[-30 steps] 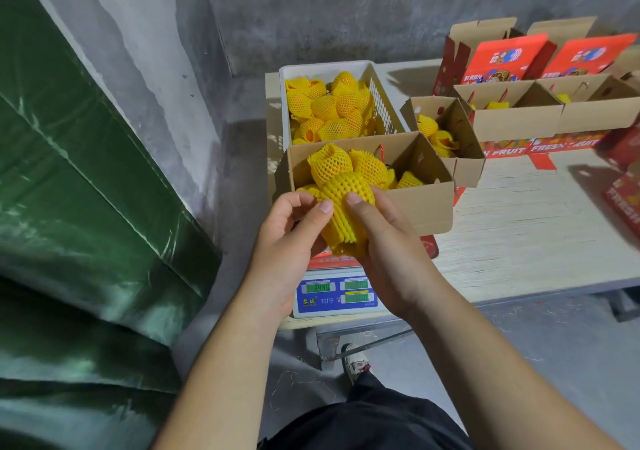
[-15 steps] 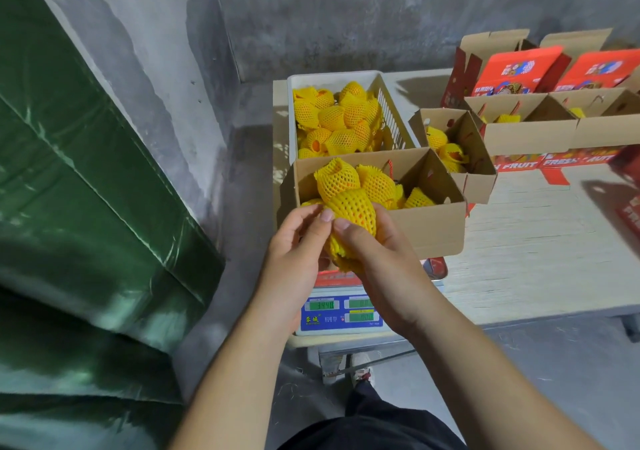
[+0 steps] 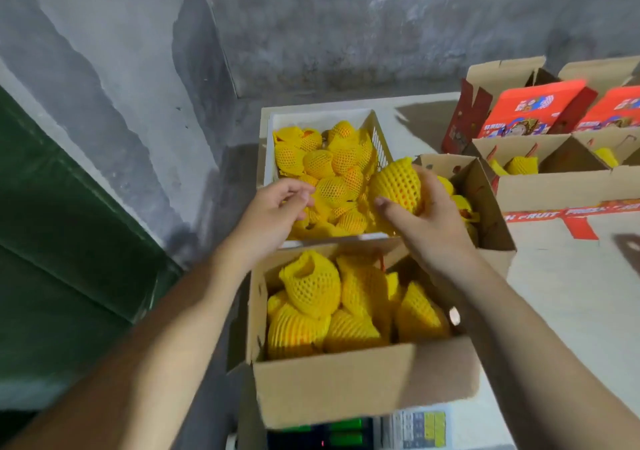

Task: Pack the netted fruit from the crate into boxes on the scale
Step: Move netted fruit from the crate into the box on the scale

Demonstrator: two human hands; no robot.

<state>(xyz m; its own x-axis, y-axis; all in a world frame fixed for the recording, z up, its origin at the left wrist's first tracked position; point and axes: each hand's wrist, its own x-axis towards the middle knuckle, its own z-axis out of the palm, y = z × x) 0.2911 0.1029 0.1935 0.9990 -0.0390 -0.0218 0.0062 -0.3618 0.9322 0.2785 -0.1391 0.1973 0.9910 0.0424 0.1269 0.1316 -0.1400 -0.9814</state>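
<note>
From the left of the frame, my left hand (image 3: pixel 277 203) reaches over the near edge of the white slatted plastic crate (image 3: pixel 273 144), its fingers curled down among the fruit in yellow foam netting (image 3: pixel 332 172); whether they pinch one I cannot tell. The crate, at upper centre, holds a good heap, so I judge plenty is left to move.

Below it, at lower centre, the open brown cardboard box (image 3: pixel 332 384) sits on the digital scale (image 3: pixel 346 432), whose display shows only at the bottom edge, too blurred to read. This box looks nearly full of netted fruit, piled close to its rim, so I judge it is close to its weight and needs perhaps one or two more.

Right of centre, my right hand (image 3: pixel 426 214) grips one netted yellow fruit (image 3: pixel 398 183), fingers wrapped round it, held above the crate's right corner, not yet in the box.

Further right, a second open cardboard box (image 3: pixel 491 207) holds some netted fruit, and red printed cartons (image 3: pixel 530 110) stand at upper right.
</note>
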